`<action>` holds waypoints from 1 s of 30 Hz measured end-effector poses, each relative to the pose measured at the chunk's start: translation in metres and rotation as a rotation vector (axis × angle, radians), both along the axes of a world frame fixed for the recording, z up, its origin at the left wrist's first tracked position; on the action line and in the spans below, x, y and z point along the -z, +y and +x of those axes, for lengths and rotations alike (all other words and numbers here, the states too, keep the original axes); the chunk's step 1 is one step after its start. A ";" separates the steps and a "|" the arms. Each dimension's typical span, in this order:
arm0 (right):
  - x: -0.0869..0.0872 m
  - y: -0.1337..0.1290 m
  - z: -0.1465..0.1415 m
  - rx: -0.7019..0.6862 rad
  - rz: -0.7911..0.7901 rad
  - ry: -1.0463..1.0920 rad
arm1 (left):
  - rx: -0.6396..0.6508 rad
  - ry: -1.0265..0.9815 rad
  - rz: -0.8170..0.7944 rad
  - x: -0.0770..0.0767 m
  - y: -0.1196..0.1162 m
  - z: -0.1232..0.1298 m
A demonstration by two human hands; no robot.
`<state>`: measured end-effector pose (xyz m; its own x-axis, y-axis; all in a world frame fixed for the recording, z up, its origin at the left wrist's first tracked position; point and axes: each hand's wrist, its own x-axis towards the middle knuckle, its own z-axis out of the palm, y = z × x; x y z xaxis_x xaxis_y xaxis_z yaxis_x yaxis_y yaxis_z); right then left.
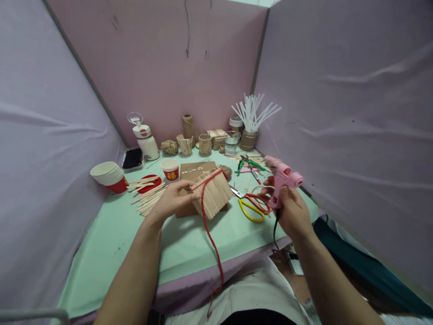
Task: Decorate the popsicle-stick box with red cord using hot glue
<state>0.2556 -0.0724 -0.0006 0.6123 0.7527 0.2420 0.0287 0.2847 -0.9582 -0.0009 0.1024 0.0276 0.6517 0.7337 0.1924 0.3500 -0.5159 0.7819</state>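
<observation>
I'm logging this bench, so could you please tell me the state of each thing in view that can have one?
Glue gun: gripped by right hand; power unclear
Stick panel: tilted, held by left hand
Red cord: across panel, tail hanging loose
Scissors: lying down
Green pliers: handles spread
White bottle: upright, lid on
Glass: partly filled
Cup stack: nested
Holder: filled with white sticks

Soft, rather dim light spreads evenly, with a brighter strip above the back wall [223,76]. Faint, blurry-edged shadows lie on the tabletop [118,234] near the stick panel [216,194]. Wide-angle distortion stretches the forearms [135,266] and side walls [358,122] toward the edges.
</observation>
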 end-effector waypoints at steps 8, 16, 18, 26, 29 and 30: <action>-0.024 0.023 -0.091 -0.359 0.154 0.160 | 0.058 -0.105 0.144 0.007 -0.012 0.013; -0.018 0.027 -0.103 -0.344 0.138 0.141 | 0.117 -0.142 0.224 0.011 -0.018 0.018; -0.013 0.027 -0.100 -0.313 0.118 0.083 | 0.111 -0.152 0.207 0.011 -0.018 0.018; 0.004 0.025 -0.085 -0.166 0.050 -0.068 | 0.061 -0.169 0.125 0.008 -0.018 0.019; 0.004 0.019 -0.081 -0.185 0.032 -0.076 | 0.052 -0.169 0.120 0.009 -0.017 0.018; 0.003 0.016 -0.080 -0.191 0.017 -0.090 | 0.051 -0.165 0.115 0.010 -0.016 0.017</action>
